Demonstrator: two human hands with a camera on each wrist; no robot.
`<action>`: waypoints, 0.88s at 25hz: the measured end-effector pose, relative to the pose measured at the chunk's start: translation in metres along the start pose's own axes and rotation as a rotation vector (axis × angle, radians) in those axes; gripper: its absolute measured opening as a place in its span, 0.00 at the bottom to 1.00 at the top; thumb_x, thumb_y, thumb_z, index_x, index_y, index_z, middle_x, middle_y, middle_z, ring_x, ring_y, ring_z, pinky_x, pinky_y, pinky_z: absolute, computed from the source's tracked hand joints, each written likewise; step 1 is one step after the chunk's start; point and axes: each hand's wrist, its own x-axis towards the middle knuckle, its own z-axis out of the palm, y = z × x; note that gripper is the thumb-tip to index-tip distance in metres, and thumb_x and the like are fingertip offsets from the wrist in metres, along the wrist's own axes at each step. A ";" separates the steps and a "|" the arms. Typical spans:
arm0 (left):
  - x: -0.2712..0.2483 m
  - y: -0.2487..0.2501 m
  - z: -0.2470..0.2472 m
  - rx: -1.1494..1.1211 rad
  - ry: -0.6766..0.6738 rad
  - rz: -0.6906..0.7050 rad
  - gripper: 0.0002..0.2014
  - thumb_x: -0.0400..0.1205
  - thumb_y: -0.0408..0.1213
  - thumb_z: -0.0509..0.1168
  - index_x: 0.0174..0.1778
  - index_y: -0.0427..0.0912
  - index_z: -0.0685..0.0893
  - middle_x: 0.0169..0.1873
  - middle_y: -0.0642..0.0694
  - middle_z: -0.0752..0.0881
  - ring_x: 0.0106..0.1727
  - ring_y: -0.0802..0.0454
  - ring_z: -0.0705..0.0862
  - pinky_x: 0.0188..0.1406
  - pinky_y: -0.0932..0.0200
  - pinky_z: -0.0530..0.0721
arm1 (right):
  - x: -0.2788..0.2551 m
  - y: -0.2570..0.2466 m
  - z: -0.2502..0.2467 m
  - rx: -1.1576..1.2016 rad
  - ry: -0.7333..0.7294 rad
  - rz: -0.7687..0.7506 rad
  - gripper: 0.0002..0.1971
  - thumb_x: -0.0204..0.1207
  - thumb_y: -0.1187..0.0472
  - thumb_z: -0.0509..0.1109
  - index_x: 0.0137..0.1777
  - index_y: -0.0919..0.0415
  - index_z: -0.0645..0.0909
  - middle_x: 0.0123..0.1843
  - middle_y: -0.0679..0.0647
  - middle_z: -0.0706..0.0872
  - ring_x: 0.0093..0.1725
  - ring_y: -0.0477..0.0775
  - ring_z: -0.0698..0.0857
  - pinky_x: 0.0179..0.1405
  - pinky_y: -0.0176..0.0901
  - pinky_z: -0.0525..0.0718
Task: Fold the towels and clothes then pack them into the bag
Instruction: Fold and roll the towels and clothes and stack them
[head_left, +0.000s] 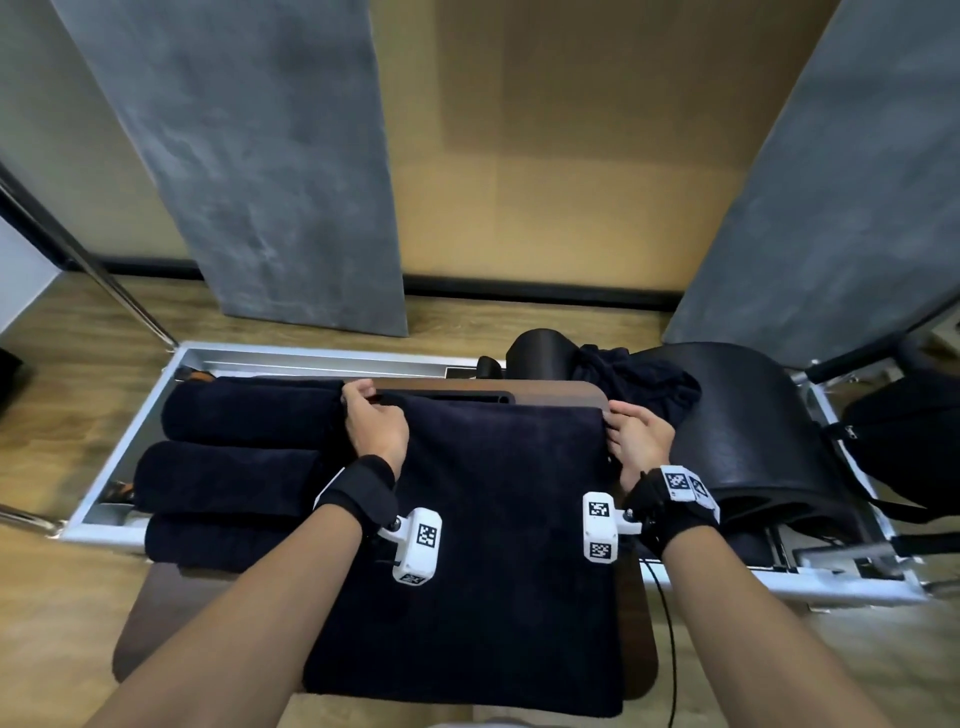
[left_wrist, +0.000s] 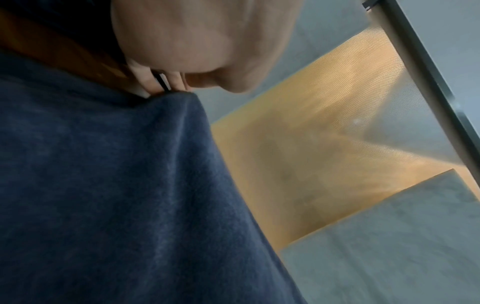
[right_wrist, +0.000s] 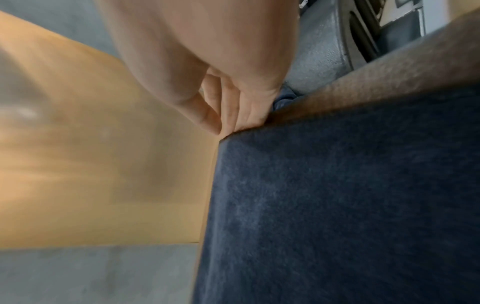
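Note:
A dark navy towel (head_left: 483, 545) lies spread over a brown wooden stool (head_left: 156, 618) in front of me. My left hand (head_left: 371, 415) pinches its far left corner, and the left wrist view shows the towel (left_wrist: 103, 185) bunched under those fingers (left_wrist: 155, 82). My right hand (head_left: 631, 434) pinches the far right corner; in the right wrist view its fingers (right_wrist: 233, 115) grip the towel's edge (right_wrist: 337, 205). Three folded navy towels (head_left: 234, 462) sit stacked to the left. A crumpled dark garment (head_left: 639, 384) lies behind the right hand. A black bag (head_left: 904, 447) rests at the far right.
The stool stands against a low silver metal frame (head_left: 124, 452) on the wood floor. A curved black padded seat (head_left: 737, 426) sits to the right inside the frame. Grey panels (head_left: 260, 156) and a tan wall stand behind. A black cable (head_left: 670, 649) hangs at the stool's right.

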 end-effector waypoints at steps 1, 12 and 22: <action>-0.001 0.000 -0.003 0.009 -0.029 -0.007 0.23 0.84 0.20 0.56 0.74 0.39 0.78 0.68 0.38 0.83 0.69 0.38 0.82 0.76 0.47 0.76 | -0.003 0.001 -0.001 -0.002 0.028 -0.024 0.11 0.78 0.77 0.70 0.55 0.66 0.90 0.50 0.65 0.93 0.47 0.58 0.94 0.47 0.46 0.93; -0.088 -0.061 -0.079 0.270 -0.444 0.588 0.07 0.87 0.35 0.71 0.44 0.49 0.86 0.36 0.51 0.86 0.38 0.54 0.83 0.45 0.51 0.86 | -0.111 0.040 -0.052 -0.349 -0.272 -0.315 0.10 0.77 0.81 0.70 0.52 0.71 0.88 0.42 0.69 0.90 0.30 0.56 0.86 0.26 0.38 0.83; -0.156 -0.160 -0.206 0.798 -0.656 0.939 0.36 0.82 0.65 0.72 0.84 0.55 0.78 0.84 0.60 0.73 0.84 0.53 0.68 0.78 0.54 0.68 | -0.224 0.129 -0.140 -1.205 -0.646 -0.790 0.33 0.75 0.47 0.83 0.79 0.43 0.78 0.89 0.39 0.61 0.90 0.42 0.54 0.88 0.42 0.55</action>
